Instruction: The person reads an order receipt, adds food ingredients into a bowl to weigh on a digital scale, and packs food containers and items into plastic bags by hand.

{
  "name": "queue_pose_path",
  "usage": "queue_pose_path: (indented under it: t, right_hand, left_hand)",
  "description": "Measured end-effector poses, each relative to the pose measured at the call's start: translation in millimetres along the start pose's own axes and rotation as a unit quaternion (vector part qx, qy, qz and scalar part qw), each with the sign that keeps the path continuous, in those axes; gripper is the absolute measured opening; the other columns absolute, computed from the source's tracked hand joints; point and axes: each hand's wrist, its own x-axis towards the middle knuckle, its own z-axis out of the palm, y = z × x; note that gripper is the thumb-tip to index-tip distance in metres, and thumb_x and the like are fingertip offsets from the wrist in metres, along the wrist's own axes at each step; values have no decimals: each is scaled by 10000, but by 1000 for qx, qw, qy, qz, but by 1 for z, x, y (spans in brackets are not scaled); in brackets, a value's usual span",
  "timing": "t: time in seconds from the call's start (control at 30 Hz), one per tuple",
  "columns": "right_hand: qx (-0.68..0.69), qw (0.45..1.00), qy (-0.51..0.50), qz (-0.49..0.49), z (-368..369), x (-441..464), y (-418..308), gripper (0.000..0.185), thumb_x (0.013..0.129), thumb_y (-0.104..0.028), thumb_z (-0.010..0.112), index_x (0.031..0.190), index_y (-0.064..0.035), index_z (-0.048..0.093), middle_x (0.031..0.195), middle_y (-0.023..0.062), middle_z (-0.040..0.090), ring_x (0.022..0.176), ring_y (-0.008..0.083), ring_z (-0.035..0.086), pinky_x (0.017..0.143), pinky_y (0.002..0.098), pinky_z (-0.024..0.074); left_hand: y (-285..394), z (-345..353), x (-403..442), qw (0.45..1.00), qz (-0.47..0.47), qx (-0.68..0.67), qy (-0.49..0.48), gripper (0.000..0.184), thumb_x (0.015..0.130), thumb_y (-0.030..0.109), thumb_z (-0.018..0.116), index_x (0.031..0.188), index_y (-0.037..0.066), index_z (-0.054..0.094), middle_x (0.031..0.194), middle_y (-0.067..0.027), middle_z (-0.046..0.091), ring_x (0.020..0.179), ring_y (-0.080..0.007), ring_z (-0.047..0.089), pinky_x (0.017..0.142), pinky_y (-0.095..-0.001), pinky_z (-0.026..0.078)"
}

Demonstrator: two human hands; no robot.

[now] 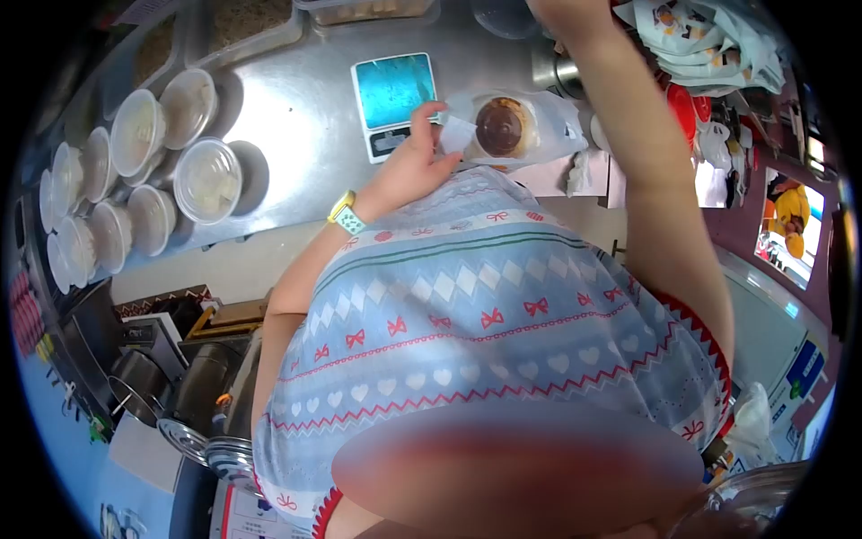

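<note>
My left hand [417,162] is at the near edge of the steel counter, just below a small digital scale [395,94] with a blue-looking top. Its thumb and fingers are around the left edge of a clear plastic bag [552,126], by a small white piece [457,136]. In the bag is a round container with a dark brown top [500,128]. My right hand [567,13] reaches to the top edge of the view, near a clear round tub [507,18]. Its fingers are cut off, so what they hold cannot be seen.
Stacked clear lidded bowls [207,180] stand on the left of the counter [296,135]. Food trays [242,31] line the back. Printed plastic bags [709,45] hang at the upper right, and metal pots [202,386] stand below left.
</note>
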Motion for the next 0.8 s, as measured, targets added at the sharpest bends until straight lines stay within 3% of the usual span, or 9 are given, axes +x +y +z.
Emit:
queue_pose_path:
  t: [0.03,0.1,0.17,0.2,0.3,0.43,0.57,0.7,0.8]
  right_hand:
    - [47,982,36,177,-13,-44,-10,160,974,-171,546,1071,-51,503,849,84,606,787,205,610,706,318,498]
    - [-104,970,-84,203,-48,-133,-8,170,987,-120,483,1071,-16,587,1051,156,665,1038,251,629,925,365,476]
    - [-105,957,-43,269,-51,-199,-10,161,972,-132,525,1052,-9,590,1022,101,659,997,195,618,901,335,477]
    - [-109,937,4,330,-53,-222,-11,163,956,-144,568,1033,-2,593,994,46,653,955,139,608,876,305,478]
    - [12,910,56,411,-55,-263,-7,122,976,-72,513,1036,8,584,1101,98,626,1017,184,597,944,310,449]
    - [-292,914,-91,268,-62,-281,-10,209,861,4,582,1060,-47,619,1029,80,628,944,200,615,824,293,485]
    - [-293,922,-164,195,-69,-288,-6,191,841,-14,616,1025,-64,627,939,90,623,868,288,604,749,353,495]
    - [-286,915,-132,252,-62,-291,-15,199,800,-29,642,997,-54,628,947,86,621,857,265,605,743,327,494]
    - [-258,937,-147,182,-63,-302,-4,201,800,-74,649,1002,-77,643,915,87,614,867,265,608,732,358,502]
  left_hand:
    - [7,4,-3,997,8,74,3,561,872,126,646,1350,57,361,911,-128,560,798,-234,566,723,-332,475]
    - [15,14,-11,990,4,144,7,567,869,106,652,1361,71,372,916,-105,537,787,-207,535,735,-315,461]
    - [16,27,-8,888,169,428,13,480,817,118,689,1273,91,542,1072,-159,529,924,-306,554,799,-378,471]
    - [16,38,-10,882,136,451,31,344,785,146,712,1126,141,668,1167,-173,498,1044,-355,524,838,-426,463]
    - [17,65,-10,822,56,565,39,297,757,168,726,1053,172,702,1149,-148,518,1061,-328,523,857,-413,455]
    - [10,87,-18,814,55,576,58,165,706,159,735,870,157,726,1170,-110,537,1111,-303,493,895,-428,390]
    - [13,106,-33,831,72,546,81,161,705,158,738,865,167,726,1212,-115,530,1131,-309,476,913,-448,347]
    - [1,119,-42,817,79,551,152,137,703,208,752,839,204,739,1224,-125,528,1144,-329,462,929,-458,316]
    - [-4,127,-43,808,85,549,195,144,680,202,773,820,192,740,1226,-139,527,1138,-344,467,937,-454,311]
